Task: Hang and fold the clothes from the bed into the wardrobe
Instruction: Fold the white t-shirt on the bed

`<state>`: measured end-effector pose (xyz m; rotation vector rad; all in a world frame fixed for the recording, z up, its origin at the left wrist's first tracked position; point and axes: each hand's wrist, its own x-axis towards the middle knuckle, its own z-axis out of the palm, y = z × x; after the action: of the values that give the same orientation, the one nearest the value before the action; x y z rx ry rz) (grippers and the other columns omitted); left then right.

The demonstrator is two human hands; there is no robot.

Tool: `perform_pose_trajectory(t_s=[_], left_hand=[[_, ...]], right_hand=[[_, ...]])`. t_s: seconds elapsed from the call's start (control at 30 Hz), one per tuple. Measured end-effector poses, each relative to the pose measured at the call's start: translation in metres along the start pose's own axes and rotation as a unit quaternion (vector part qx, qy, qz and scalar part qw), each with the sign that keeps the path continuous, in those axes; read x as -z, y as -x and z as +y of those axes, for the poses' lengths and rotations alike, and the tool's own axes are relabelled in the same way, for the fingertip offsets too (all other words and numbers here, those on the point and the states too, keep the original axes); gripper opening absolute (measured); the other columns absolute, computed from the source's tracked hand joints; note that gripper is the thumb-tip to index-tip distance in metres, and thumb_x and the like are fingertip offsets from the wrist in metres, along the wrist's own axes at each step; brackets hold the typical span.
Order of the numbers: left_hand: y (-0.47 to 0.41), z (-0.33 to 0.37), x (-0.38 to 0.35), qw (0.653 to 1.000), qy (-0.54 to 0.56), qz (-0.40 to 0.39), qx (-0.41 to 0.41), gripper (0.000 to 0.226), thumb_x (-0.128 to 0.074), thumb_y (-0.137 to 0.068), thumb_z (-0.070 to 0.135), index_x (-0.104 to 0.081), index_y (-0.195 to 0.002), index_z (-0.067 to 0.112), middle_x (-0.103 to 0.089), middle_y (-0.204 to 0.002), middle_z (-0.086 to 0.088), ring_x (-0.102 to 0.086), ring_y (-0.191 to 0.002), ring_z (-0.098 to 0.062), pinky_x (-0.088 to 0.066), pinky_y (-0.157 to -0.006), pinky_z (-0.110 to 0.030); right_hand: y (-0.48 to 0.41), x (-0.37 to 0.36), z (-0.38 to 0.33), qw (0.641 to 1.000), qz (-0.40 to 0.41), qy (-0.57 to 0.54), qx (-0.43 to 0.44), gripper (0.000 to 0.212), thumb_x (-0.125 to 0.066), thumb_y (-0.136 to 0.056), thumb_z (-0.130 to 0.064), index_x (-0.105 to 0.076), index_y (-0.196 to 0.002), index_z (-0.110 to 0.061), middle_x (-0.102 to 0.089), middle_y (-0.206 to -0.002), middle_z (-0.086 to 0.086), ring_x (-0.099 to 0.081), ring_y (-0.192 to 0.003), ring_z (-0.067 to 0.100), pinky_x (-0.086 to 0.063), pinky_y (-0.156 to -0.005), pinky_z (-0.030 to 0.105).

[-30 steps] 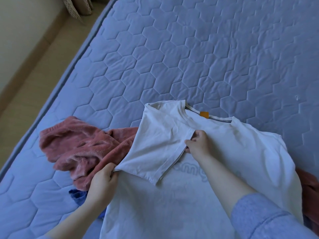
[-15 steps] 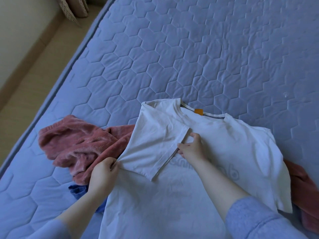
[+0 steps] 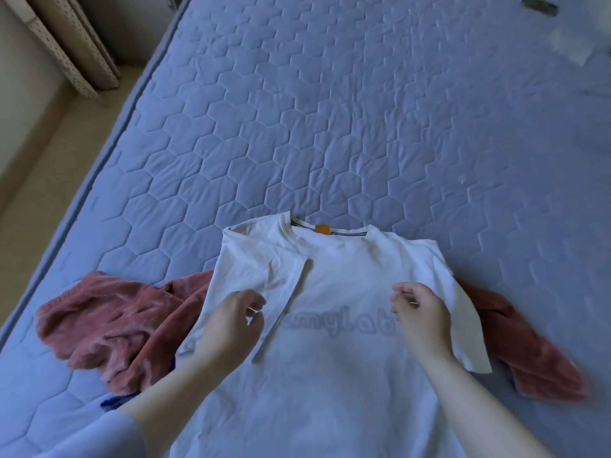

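A white T-shirt (image 3: 334,285) with an orange neck tag lies flat on the blue quilted bed (image 3: 330,127), its left sleeve folded inward over the chest. Faint lettering shows through the fabric. My left hand (image 3: 231,322) hovers over the folded sleeve, fingers loosely curled and holding nothing. Over the shirt's right side, near the spread right sleeve, my right hand (image 3: 420,312) is likewise empty with fingers apart. A pink fleecy garment (image 3: 115,319) lies under the shirt, showing at both sides. A bit of blue cloth (image 3: 115,403) peeks out beneath it.
The bed's left edge (image 3: 109,153) runs diagonally beside a beige floor (image 3: 43,180). A curtain (image 3: 72,44) hangs at the top left. A white item (image 3: 575,44) lies on the bed at the far top right.
Both hands have let go of the folded left sleeve. My right hand has moved across to the shirt's right side. The view has tilted up, showing more bed.
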<state>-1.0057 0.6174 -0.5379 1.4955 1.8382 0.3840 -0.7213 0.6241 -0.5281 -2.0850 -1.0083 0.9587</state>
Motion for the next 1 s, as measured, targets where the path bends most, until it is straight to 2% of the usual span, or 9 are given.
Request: perform_pose_trajectory(t_s=[0.1, 0.17, 0.27, 0.4, 0.53, 0.63, 0.7, 0.9, 1.0], left_hand=[[-0.012, 0.040, -0.028, 0.998, -0.005, -0.037, -0.048, 0.016, -0.057, -0.086, 0.008, -0.066, -0.092, 0.021, -0.064, -0.093, 0.006, -0.061, -0.082, -0.007, -0.052, -0.077, -0.028], [-0.021, 0.066, -0.049, 0.995, -0.009, -0.060, -0.081, 0.016, -0.057, -0.087, 0.009, -0.065, -0.091, 0.022, -0.064, -0.091, 0.008, -0.060, -0.080, -0.003, -0.048, -0.072, -0.018], [-0.038, 0.107, -0.080, 0.990, -0.005, -0.078, -0.118, 0.015, -0.056, -0.089, 0.014, -0.063, -0.089, 0.027, -0.062, -0.088, 0.013, -0.059, -0.079, 0.003, -0.039, -0.065, -0.005], [-0.067, 0.162, -0.119, 0.985, -0.014, -0.070, -0.156, 0.012, -0.056, -0.092, 0.021, -0.066, -0.097, 0.021, -0.063, -0.092, 0.010, -0.060, -0.082, -0.005, -0.042, -0.069, -0.011], [-0.087, 0.201, -0.155, 0.980, -0.020, -0.081, -0.180, 0.022, -0.055, -0.094, 0.024, -0.065, -0.112, 0.017, -0.064, -0.109, 0.003, -0.061, -0.097, -0.011, -0.048, -0.085, -0.028], [-0.100, 0.217, -0.178, 0.977, -0.052, -0.086, -0.190, 0.029, -0.053, -0.096, 0.027, -0.061, -0.123, 0.018, -0.059, -0.123, -0.001, -0.056, -0.112, -0.017, -0.042, -0.087, -0.027], [-0.110, 0.226, -0.190, 0.971, -0.092, -0.094, -0.199, 0.034, -0.053, -0.096, 0.026, -0.057, -0.129, 0.018, -0.055, -0.130, -0.004, -0.052, -0.119, -0.021, -0.036, -0.088, -0.026], [-0.136, 0.247, -0.213, 0.937, -0.214, -0.181, -0.208, 0.047, -0.053, -0.093, 0.043, -0.051, -0.136, 0.025, -0.051, -0.140, 0.001, -0.032, -0.132, -0.029, -0.028, -0.108, -0.038], [-0.143, 0.250, -0.215, 0.910, -0.285, -0.221, -0.206, 0.037, -0.056, -0.089, 0.046, -0.058, -0.122, 0.031, -0.057, -0.125, 0.003, -0.034, -0.125, -0.026, -0.032, -0.106, -0.043]], right_hand=[[-0.012, 0.047, 0.018, 0.998, 0.058, 0.017, 0.017, 0.015, -0.059, -0.088, -0.004, -0.070, -0.093, -0.012, -0.071, -0.092, 0.003, -0.065, -0.086, 0.024, -0.050, -0.082, 0.035], [-0.021, 0.075, 0.036, 0.994, 0.091, 0.057, 0.028, 0.013, -0.061, -0.088, -0.005, -0.073, -0.094, -0.008, -0.073, -0.094, 0.003, -0.062, -0.086, 0.017, -0.042, -0.078, 0.025], [-0.038, 0.106, 0.061, 0.991, 0.111, 0.075, 0.018, 0.016, -0.058, -0.089, -0.007, -0.074, -0.094, -0.010, -0.073, -0.095, 0.001, -0.063, -0.088, 0.016, -0.039, -0.077, 0.023], [-0.072, 0.123, 0.084, 0.992, 0.095, 0.085, 0.022, 0.018, -0.057, -0.093, -0.010, -0.075, -0.098, -0.010, -0.073, -0.098, 0.001, -0.064, -0.092, 0.016, -0.042, -0.079, 0.025], [-0.097, 0.121, 0.101, 0.997, 0.021, 0.068, 0.001, 0.020, -0.056, -0.095, -0.019, -0.073, -0.106, -0.013, -0.070, -0.098, -0.006, -0.059, -0.092, 0.007, -0.039, -0.080, 0.020], [-0.107, 0.116, 0.114, 0.998, -0.025, 0.056, -0.018, 0.021, -0.053, -0.097, -0.023, -0.072, -0.102, -0.013, -0.071, -0.094, -0.005, -0.062, -0.090, 0.012, -0.038, -0.064, 0.009], [-0.110, 0.114, 0.119, 0.997, -0.055, 0.043, -0.044, 0.022, -0.053, -0.097, -0.025, -0.073, -0.094, -0.016, -0.070, -0.084, -0.009, -0.064, -0.089, 0.013, -0.040, -0.063, 0.007], [-0.110, 0.127, 0.124, 0.968, -0.220, -0.058, -0.105, 0.018, -0.063, -0.088, -0.041, -0.074, -0.096, -0.029, -0.075, -0.091, -0.010, -0.069, -0.086, 0.005, -0.054, -0.077, 0.026], [-0.108, 0.136, 0.122, 0.958, -0.254, -0.087, -0.101, 0.012, -0.065, -0.089, -0.029, -0.073, -0.087, -0.021, -0.064, -0.065, -0.005, -0.054, -0.055, 0.007, -0.041, -0.049, 0.019]])
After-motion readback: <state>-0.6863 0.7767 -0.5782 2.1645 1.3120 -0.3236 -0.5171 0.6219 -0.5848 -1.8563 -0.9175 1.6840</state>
